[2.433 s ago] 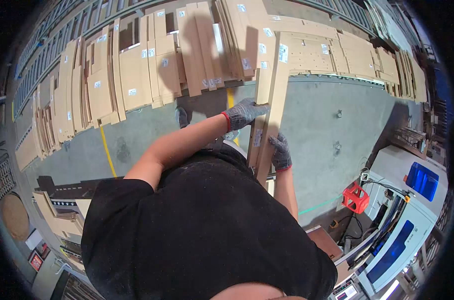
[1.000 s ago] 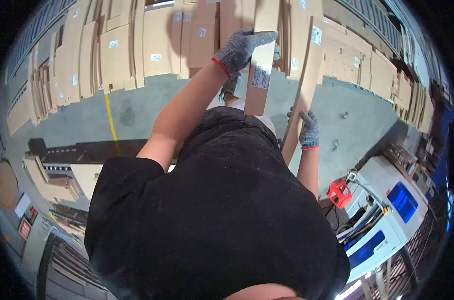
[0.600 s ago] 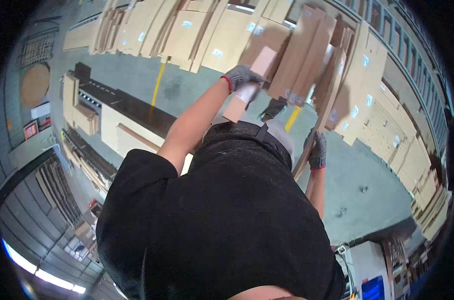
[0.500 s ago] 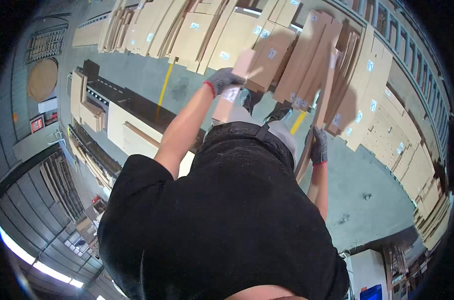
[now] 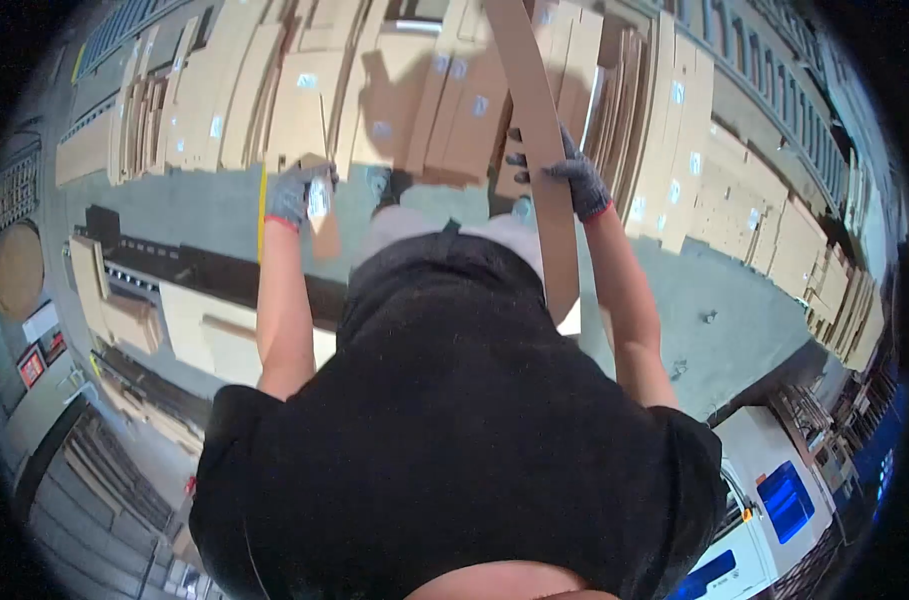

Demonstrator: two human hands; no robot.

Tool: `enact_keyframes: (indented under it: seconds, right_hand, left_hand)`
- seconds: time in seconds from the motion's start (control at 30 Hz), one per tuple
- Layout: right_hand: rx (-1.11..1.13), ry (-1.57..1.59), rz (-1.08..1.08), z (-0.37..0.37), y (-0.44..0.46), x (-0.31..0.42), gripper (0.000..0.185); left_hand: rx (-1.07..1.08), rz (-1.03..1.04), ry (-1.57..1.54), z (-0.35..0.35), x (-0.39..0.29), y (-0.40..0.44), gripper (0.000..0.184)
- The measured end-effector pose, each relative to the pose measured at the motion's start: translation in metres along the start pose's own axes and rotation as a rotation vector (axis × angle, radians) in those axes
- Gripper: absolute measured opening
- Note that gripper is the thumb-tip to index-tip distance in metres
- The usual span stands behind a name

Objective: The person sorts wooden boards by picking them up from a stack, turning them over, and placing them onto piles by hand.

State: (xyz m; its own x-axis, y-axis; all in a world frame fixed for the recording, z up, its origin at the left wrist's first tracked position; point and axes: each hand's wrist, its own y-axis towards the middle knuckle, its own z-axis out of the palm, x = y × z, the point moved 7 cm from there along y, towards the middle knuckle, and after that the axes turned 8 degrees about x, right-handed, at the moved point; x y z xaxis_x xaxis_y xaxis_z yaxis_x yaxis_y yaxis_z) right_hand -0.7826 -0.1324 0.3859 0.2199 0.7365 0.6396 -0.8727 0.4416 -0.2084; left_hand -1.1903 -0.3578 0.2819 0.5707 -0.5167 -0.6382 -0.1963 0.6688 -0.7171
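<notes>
Both my hands wear grey gloves with red cuffs. My left hand is closed on a narrow light-brown board that has a white label. It is held at the left, over the floor in front of the stacks. My right hand grips a long brown board across its width, with fingertips showing past its left edge and the thumb on the near face. That long board runs from the top of the view down beside my right thigh.
Rows of labelled light-brown boards lie stacked ahead, curving away to the right. A blue-grey ladder-like rack stands behind them. At the left are a dark beam and pale panels; a white machine is at lower right.
My view has turned toward the right. My left hand has moved left with the labelled board, away from my body's middle. My right hand has risen forward, lifting the long board higher.
</notes>
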Motion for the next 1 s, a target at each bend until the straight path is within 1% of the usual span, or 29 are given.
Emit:
enact_keyframes:
  seconds: [0.07,0.1,0.13,0.23,0.27,0.3,0.4,0.47,0.53,0.63,0.7,0.73,0.77,0.87,0.93,1.0]
  right_hand:
    - [-0.025,-0.110,0.017,0.016,0.034,-0.005,0.095]
    - [-0.082,-0.205,0.036,0.020,0.050,-0.011,0.090]
    - [-0.096,-0.207,0.080,0.024,0.063,-0.020,0.088]
    - [-0.108,-0.168,0.120,0.057,0.092,-0.037,0.081]
    - [-0.083,-0.164,0.176,0.060,0.100,-0.048,0.084]
    - [-0.085,-0.174,0.188,0.074,0.108,-0.048,0.084]
    - [-0.099,-0.221,0.199,0.111,0.135,-0.049,0.083]
    - [-0.104,-0.246,0.187,0.124,0.142,-0.048,0.081]
    - [-0.097,-0.255,0.172,0.134,0.148,-0.045,0.079]
    - [-0.114,-0.280,0.155,0.144,0.153,-0.041,0.075]
    - [-0.099,-0.306,0.195,0.139,0.151,-0.044,0.074]
    - [-0.083,-0.326,0.212,0.136,0.154,-0.042,0.074]
    - [-0.098,-0.282,0.189,0.134,0.154,-0.042,0.074]
    - [-0.097,-0.306,0.156,0.133,0.156,-0.036,0.075]
    - [-0.106,-0.302,0.148,0.129,0.157,-0.032,0.076]
    - [-0.090,-0.316,0.143,0.127,0.156,-0.029,0.075]
  left_hand:
    - [0.106,0.060,0.098,-0.054,-0.008,0.033,0.024]
    - [0.039,0.041,0.128,-0.068,-0.028,0.033,0.024]
    - [-0.031,0.017,0.144,-0.079,-0.041,0.027,0.024]
    - [-0.058,-0.019,0.058,-0.126,-0.062,0.032,0.026]
    - [-0.074,-0.052,0.062,-0.146,-0.069,0.031,0.027]
    - [-0.092,-0.088,0.079,-0.166,-0.076,0.031,0.027]
    - [-0.060,-0.001,-0.083,-0.212,-0.086,0.044,0.028]
    - [-0.068,0.008,-0.126,-0.230,-0.087,0.052,0.025]
    - [-0.081,-0.007,-0.169,-0.240,-0.089,0.057,0.023]
    - [-0.052,0.018,-0.138,-0.247,-0.094,0.073,0.022]
    - [-0.044,0.017,-0.128,-0.246,-0.095,0.080,0.022]
    - [-0.041,0.028,-0.125,-0.244,-0.100,0.083,0.023]
    - [-0.026,0.043,-0.113,-0.240,-0.104,0.086,0.023]
    - [-0.068,0.068,-0.107,-0.226,-0.118,0.087,0.018]
    - [-0.049,0.081,-0.106,-0.218,-0.127,0.086,0.018]
    - [-0.043,0.085,-0.088,-0.211,-0.132,0.087,0.020]
